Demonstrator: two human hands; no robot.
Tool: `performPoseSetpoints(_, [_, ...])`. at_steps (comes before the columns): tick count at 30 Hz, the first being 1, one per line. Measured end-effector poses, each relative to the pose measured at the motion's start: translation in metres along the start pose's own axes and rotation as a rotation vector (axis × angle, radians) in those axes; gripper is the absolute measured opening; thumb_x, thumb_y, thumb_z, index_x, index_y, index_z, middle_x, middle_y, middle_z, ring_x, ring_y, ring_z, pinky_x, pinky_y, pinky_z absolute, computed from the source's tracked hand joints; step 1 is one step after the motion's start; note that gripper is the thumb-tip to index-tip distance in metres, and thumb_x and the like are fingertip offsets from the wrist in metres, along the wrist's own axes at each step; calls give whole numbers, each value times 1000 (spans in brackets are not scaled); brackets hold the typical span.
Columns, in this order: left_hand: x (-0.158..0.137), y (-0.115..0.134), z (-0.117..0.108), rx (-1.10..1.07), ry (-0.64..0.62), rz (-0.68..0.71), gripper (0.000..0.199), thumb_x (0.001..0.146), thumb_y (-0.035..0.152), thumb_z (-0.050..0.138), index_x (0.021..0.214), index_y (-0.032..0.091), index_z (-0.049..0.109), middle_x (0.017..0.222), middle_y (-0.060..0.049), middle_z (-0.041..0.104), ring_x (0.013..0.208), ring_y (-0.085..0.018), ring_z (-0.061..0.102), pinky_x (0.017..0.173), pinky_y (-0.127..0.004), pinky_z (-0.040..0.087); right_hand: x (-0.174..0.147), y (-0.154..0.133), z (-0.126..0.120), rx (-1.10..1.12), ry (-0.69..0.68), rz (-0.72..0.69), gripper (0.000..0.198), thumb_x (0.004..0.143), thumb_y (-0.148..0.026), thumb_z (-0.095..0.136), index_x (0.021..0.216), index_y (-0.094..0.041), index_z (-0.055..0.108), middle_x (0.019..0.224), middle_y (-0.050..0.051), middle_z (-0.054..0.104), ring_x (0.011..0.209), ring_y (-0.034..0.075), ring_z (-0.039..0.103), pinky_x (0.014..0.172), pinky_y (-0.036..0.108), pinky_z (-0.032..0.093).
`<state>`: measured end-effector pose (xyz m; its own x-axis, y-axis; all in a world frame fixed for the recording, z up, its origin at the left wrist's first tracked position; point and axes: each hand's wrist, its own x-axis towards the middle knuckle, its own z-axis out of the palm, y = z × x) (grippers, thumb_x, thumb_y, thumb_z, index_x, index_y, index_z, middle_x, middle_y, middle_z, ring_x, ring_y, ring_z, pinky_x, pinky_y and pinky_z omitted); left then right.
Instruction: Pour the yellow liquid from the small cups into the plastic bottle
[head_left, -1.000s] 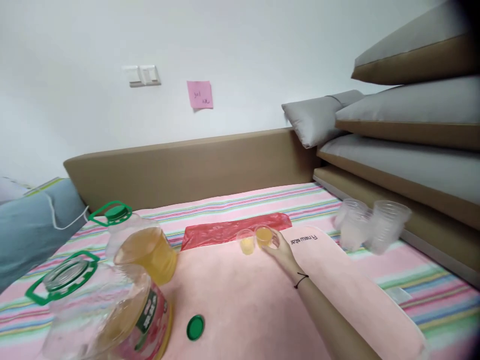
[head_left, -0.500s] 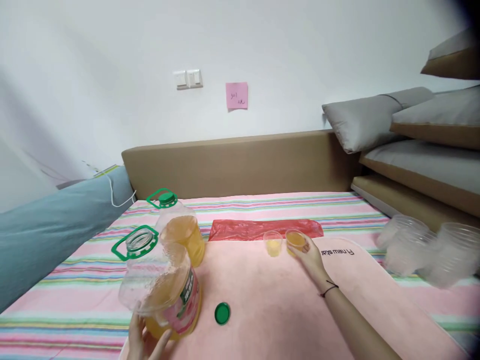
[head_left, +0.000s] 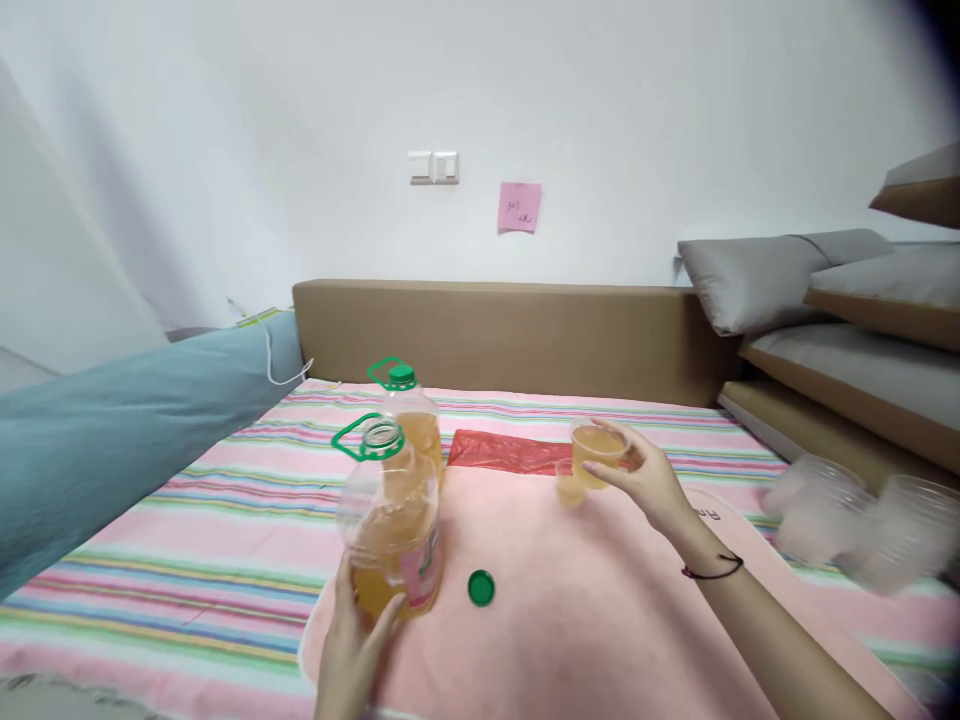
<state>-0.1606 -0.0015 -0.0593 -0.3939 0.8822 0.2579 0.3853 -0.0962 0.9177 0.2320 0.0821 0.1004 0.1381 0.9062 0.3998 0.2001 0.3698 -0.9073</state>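
My left hand [head_left: 358,630] is curled round the lower side of an uncapped clear plastic jug [head_left: 375,530] with a green handle, a pink label and amber liquid inside. The jug stands upright on the pink mat [head_left: 570,620]. My right hand [head_left: 649,475] grips a clear plastic cup [head_left: 600,455] of amber liquid, raised above the mat. Partly hidden behind it is a second cup [head_left: 570,488], holding some yellow liquid. A green cap [head_left: 481,588] lies on the mat right of the jug.
Another jug [head_left: 424,430], capped green, stands behind the first. A red plastic bag [head_left: 502,452] lies at the mat's far edge. Stacks of clear cups [head_left: 825,510] rest at the right, below piled cushions [head_left: 862,370]. A brown padded board [head_left: 495,335] runs along the wall.
My right hand has lifted the cup off the mat, bringing it nearer and in front of the other cup. My left hand stays at the jug. The whole view has shifted.
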Motion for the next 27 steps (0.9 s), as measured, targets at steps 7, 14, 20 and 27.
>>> performPoseSetpoints(7, [-12,8,5,-67,-40,26,87,81,54,67,152,27,24,160,-11,32,149,-29,30,125,-50,27,1,-66,91,196,-309,-8,63,63,-37,90,121,-28,65,128,7,68,119,30,63,97,43,54])
performPoseSetpoints(14, [-18,9,0,-41,-105,27,84,86,50,62,154,28,19,162,-9,26,152,-25,23,127,-49,23,9,-100,150,260,-494,-47,59,62,-29,90,116,-27,68,126,6,70,118,27,64,100,42,53])
performPoseSetpoints(20, [-21,11,3,-76,-69,14,83,85,50,62,154,27,21,162,-9,28,151,-26,24,126,-50,23,13,-111,165,209,-525,-22,59,61,-27,89,116,-25,68,126,8,70,116,28,66,99,42,53])
performPoseSetpoints(27, [-22,16,1,-51,-95,-11,82,86,50,60,154,23,22,161,-9,30,150,-26,25,126,-49,22,13,-121,167,96,-510,-5,57,61,-30,90,114,-26,69,118,7,73,112,28,67,98,43,54])
